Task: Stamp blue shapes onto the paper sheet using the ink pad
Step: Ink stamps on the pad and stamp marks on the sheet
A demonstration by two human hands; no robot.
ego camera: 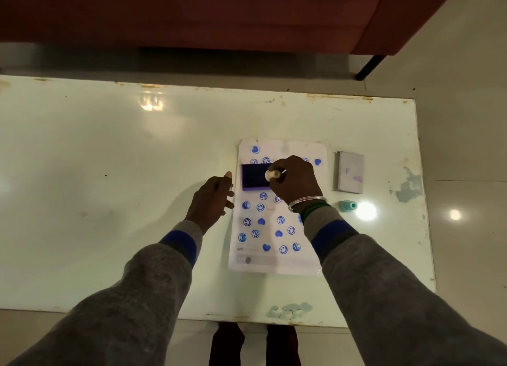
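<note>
A white paper sheet (277, 261) lies on the pale table, covered with several blue smiley and heart prints. The dark blue ink pad (253, 177) rests on the sheet's upper left part. My right hand (295, 183) grips a small white stamp (272, 174), whose end sits over the pad's right side. My left hand (212, 199) hovers at the sheet's left edge beside the pad, fingers loosely apart and holding nothing.
The ink pad's grey lid (349, 172) lies right of the sheet. A small teal stamp (348, 206) lies on its side below the lid. The table's right edge (424, 201) is close. A red sofa (192, 14) stands beyond the far edge.
</note>
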